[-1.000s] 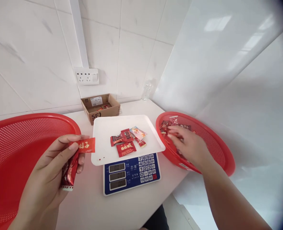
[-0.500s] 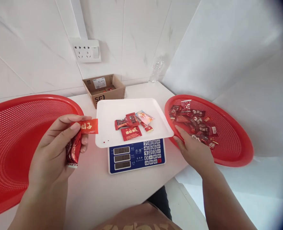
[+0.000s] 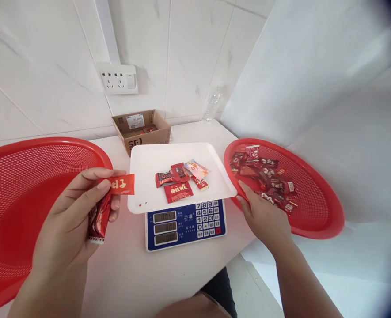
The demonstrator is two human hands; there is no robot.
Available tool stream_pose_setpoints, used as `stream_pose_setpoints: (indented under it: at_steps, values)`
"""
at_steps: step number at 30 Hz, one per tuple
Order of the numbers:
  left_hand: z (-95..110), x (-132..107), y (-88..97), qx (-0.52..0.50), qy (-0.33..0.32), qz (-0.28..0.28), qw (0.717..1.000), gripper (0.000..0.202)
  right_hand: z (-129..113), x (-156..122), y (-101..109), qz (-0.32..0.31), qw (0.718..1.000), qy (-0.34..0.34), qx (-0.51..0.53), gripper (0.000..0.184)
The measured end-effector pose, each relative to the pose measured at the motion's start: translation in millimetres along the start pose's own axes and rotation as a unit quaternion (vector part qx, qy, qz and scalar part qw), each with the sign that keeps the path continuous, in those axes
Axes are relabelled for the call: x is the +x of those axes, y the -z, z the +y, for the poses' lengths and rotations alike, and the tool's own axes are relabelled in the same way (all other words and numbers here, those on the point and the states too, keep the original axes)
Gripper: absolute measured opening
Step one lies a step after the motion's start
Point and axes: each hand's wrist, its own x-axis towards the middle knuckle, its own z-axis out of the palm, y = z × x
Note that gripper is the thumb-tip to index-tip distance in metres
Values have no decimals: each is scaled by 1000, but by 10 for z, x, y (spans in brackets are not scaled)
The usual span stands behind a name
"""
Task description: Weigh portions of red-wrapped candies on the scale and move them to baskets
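My left hand (image 3: pixel 79 212) is closed on small red snack packets, left of the scale. One flat red packet (image 3: pixel 123 184) with gold lettering sticks out between thumb and fingers; a shiny dark-red packet (image 3: pixel 100 218) hangs below it. My right hand (image 3: pixel 264 216) pinches the near left rim of the right red basket (image 3: pixel 328 232), where various wrapped snacks (image 3: pixel 271 176) lie. Between my hands stands a blue digital scale (image 3: pixel 186 226) with a white weighing tray (image 3: pixel 149 165). Several packets (image 3: pixel 178 191) rest on that tray, mostly red, one pale and colourful.
At the left stands another red perforated basket (image 3: pixel 13 238), partly behind my left hand. Behind the tray is an open cardboard box (image 3: pixel 149 139) with some red packets inside. A clear plastic bottle (image 3: pixel 212 105) stands by the wall, under which the white table (image 3: pixel 125 274) ends.
The view has tilted a little, so the scale, baskets and box sit slightly lower and further left. Both hands keep their holds, with hardly any movement relative to the scale.
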Motion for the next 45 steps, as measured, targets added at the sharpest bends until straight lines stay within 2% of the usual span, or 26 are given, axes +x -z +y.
stream_pose_setpoints:
  at_steps: [7,10,12,13,16,19,22,26,30,35,39,42,45]
  values:
    - [-1,-26,22,-7,6,1,1000,19,30,6,4,-5,998,-8,55,49]
    - [-21,-10,43,-8,10,-10,1000,23,-17,37,39,60,989,26,136,45]
    - [-20,-2,46,-9,20,-7,1000,26,-125,81,76,107,971,70,204,43]
    - [-13,-3,42,-9,28,-8,1000,28,-200,113,92,112,961,91,235,43]
    - [22,-28,17,-7,41,-15,999,31,-458,251,108,61,948,135,282,45]
    - [49,-68,-5,-7,36,-17,999,31,-665,427,77,14,952,139,274,48]
    - [59,-97,-12,-11,34,-1,999,32,-770,557,54,-14,953,133,271,47]
    - [68,-112,-3,-10,33,13,999,35,-821,566,74,-21,944,155,291,41]
    - [67,-114,10,-9,40,-4,999,36,-815,483,104,-19,935,167,313,40]
    - [61,-121,20,-23,35,-15,999,35,-653,367,157,55,918,156,360,40]
    - [85,-142,31,-23,30,-35,999,30,-472,218,243,88,908,128,388,36]
    - [100,-161,19,-25,19,-43,999,24,-380,81,306,95,909,93,394,35]
    - [87,-161,-8,-28,11,-38,999,17,-337,-36,338,70,911,81,398,35]
